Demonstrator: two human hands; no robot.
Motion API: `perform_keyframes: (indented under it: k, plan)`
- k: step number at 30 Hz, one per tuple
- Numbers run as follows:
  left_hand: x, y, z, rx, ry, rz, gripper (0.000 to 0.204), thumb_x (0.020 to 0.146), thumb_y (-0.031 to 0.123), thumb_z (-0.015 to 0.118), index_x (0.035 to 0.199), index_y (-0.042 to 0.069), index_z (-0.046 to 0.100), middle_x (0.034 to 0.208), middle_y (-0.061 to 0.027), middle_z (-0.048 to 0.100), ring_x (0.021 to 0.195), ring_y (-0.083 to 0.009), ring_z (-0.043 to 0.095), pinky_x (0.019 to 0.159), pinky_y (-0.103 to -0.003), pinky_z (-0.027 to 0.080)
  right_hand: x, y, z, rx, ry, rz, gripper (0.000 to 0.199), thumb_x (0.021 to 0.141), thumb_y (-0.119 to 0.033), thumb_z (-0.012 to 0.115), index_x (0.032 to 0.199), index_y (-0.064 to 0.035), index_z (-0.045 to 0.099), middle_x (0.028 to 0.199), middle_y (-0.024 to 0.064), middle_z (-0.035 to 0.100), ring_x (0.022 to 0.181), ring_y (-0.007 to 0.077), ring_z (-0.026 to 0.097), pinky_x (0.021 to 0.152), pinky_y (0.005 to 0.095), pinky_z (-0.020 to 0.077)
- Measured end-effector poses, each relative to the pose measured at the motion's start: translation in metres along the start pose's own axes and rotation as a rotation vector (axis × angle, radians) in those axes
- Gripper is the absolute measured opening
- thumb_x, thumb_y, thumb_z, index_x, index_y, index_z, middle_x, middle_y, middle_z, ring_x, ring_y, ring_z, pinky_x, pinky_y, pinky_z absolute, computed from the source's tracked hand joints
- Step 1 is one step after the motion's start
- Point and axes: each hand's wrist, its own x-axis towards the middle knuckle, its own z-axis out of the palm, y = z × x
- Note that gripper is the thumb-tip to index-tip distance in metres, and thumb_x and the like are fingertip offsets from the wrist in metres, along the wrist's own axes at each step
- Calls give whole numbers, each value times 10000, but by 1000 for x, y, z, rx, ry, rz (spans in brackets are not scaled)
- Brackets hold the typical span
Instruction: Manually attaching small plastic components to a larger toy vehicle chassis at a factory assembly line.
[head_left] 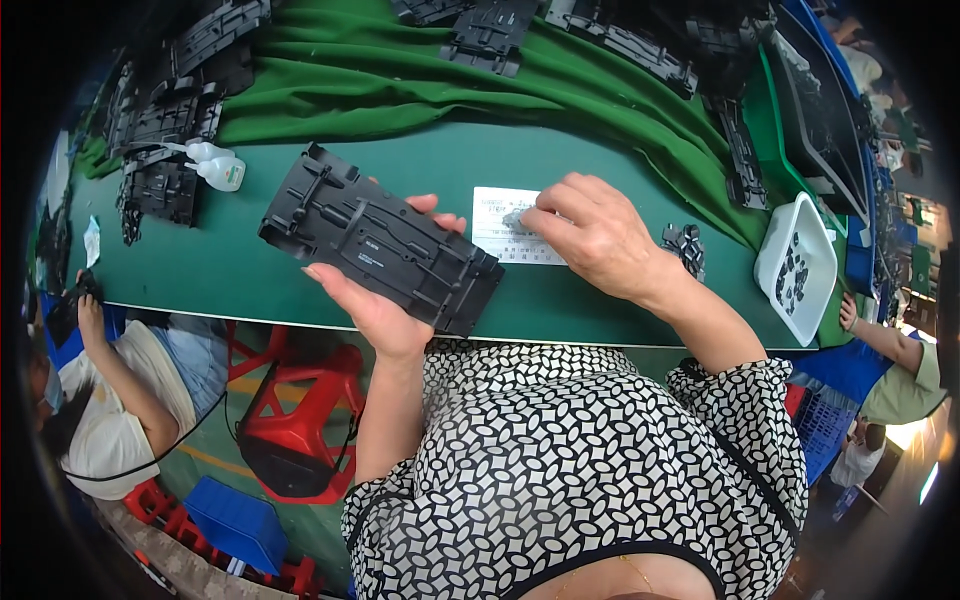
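My left hand (378,315) holds a black plastic toy-car chassis (380,240) tilted above the green table, its thumb along the near edge and its fingertips showing past the far edge. Molded ribs and channels cover the side facing up. To the right, my right hand (600,235) has its fingers pinched together over a white printed sheet (515,250). A small greyish heap of tiny parts (513,218) lies on that sheet at the fingertips. Whatever the pinch holds is too small to make out.
Beside my right wrist lies a cluster of black parts (685,245). A white bin (797,270) with small black pieces stands at the right. A white squeeze bottle (215,165) and stacked chassis (165,125) are at the left. Green cloth (340,75) drapes the far side. Other people sit on both sides.
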Motion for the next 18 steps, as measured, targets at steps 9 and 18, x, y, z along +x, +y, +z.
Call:
perform_keyframes:
  k: [9,18]
  plan:
    - [1,0,0,48,-9,-7,831,830,743,231,1371,115,289,1140,-186,515,945,-299,567,922,-528,410,-6,-5,-8,146,-45,104,128,718,-51,620,841,-26,601,792,75,528,774,238,530,675,339,439]
    - [2,-1,-1,37,-20,2,821,833,739,229,1367,118,298,1140,-185,517,947,-300,568,915,-528,413,8,0,-6,261,-107,332,98,757,-59,651,828,-7,608,774,104,543,732,276,550,633,370,449]
